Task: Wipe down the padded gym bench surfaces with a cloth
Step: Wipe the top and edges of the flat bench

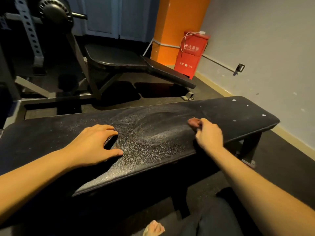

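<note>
Black padded flat bench [153, 130] lies across our view just in front of us, its long pad running from lower left to upper right; pale swirling streaks mark its middle, which we judge to be the part already wiped. Our left hand [92, 143] rests flat on the pad left of the streaks, its grip spread, fingers splayed and holding nothing. Our right hand [208, 135] sits near the pad's front edge towards the right end, its grip curled and pinching a small brownish wadded cloth [193, 122] that touches the pad.

We judge the step in hand to be wiping the top of this pad, roughly midway; the right end beyond the cloth carries white specks [234, 100], and the dark left end by our forearm shows no streaks. The next move calls for pushing the cloth outward over the specked end in firm, overlapping strokes, then working back to the left end; the left hand would have to lift clear for that.

Counting: two benches, the flat one and a black padded incline bench [119, 58] well apart behind it; one cloth; two hands; one red metal cabinet [192, 53] by the wall; one black weight plate [54, 13] on the rack; at least four white specks.
</note>
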A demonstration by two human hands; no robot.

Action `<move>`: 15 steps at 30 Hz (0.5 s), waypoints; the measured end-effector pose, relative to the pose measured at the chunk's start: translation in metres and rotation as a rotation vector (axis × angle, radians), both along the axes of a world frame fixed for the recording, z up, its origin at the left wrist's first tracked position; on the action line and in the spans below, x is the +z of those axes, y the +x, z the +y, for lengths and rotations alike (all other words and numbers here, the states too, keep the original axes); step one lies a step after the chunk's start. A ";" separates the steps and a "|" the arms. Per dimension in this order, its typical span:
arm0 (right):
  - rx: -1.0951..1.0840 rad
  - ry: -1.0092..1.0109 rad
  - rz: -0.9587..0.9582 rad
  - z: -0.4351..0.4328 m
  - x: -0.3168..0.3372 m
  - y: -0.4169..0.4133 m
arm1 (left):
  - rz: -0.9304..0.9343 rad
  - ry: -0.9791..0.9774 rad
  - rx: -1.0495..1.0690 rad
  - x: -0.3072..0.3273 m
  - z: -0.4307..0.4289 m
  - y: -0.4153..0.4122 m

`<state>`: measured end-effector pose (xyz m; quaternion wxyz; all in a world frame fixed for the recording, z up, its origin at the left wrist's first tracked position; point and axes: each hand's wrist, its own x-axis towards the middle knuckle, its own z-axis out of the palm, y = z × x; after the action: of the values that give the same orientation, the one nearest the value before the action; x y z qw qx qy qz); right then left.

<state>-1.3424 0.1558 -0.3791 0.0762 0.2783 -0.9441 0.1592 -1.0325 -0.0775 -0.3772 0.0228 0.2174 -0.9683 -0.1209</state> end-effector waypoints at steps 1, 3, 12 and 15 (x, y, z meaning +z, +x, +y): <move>0.075 -0.016 0.011 -0.004 -0.003 0.024 | -0.023 0.008 -0.017 0.001 0.005 -0.001; 0.259 -0.027 0.008 -0.013 -0.008 0.075 | -0.070 0.009 -0.038 0.004 0.014 -0.006; 0.329 -0.108 -0.369 0.003 0.052 0.117 | -0.148 -0.124 -0.098 0.008 0.038 -0.033; 0.251 -0.258 -0.395 0.013 0.096 0.091 | -0.119 -0.112 -0.125 0.011 0.046 -0.047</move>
<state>-1.2514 0.1689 -0.2827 -0.0949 0.3447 -0.8707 0.3376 -1.0790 -0.0319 -0.3666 -0.0302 0.1619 -0.9848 -0.0545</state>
